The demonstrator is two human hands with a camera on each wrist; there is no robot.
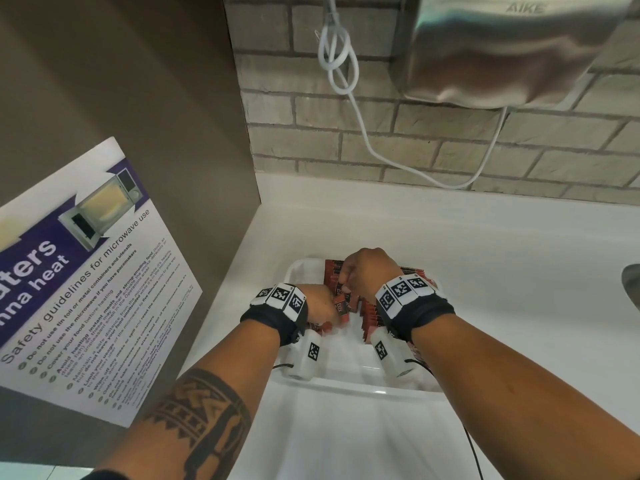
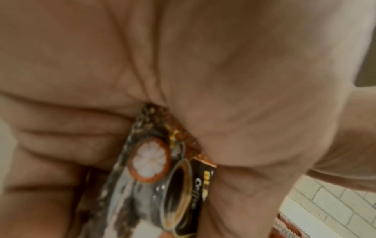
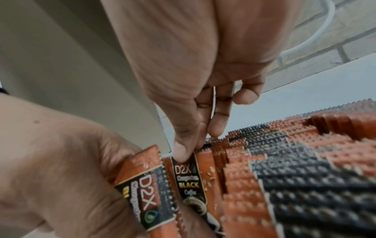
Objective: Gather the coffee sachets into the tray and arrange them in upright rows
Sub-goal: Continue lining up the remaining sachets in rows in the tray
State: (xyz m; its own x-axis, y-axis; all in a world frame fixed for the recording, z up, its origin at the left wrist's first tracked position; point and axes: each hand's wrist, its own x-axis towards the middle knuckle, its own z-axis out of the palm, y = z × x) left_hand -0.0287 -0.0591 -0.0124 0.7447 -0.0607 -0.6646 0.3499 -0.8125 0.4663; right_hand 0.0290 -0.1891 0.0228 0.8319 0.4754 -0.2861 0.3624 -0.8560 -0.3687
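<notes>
A white tray (image 1: 304, 268) sits on the white counter. Its far and right parts are packed with upright rows of red and black coffee sachets (image 3: 305, 177), also seen in the head view as rows of sachets (image 1: 370, 317). My left hand (image 1: 320, 304) is over the tray's left side and grips a small bundle of sachets (image 3: 142, 190); the left wrist view shows the bundle (image 2: 162, 169) clamped in the palm. My right hand (image 3: 198, 145) pinches the top edge of one black-labelled sachet (image 3: 189, 180) beside the bundle, at the end of the rows.
A steel hand dryer (image 1: 512, 46) hangs on the brick wall above, its white cable (image 1: 360, 116) looping down behind the counter. A microwave safety poster (image 1: 86, 271) is on the side panel close to the left. A grey object (image 1: 632, 282) shows at the right edge.
</notes>
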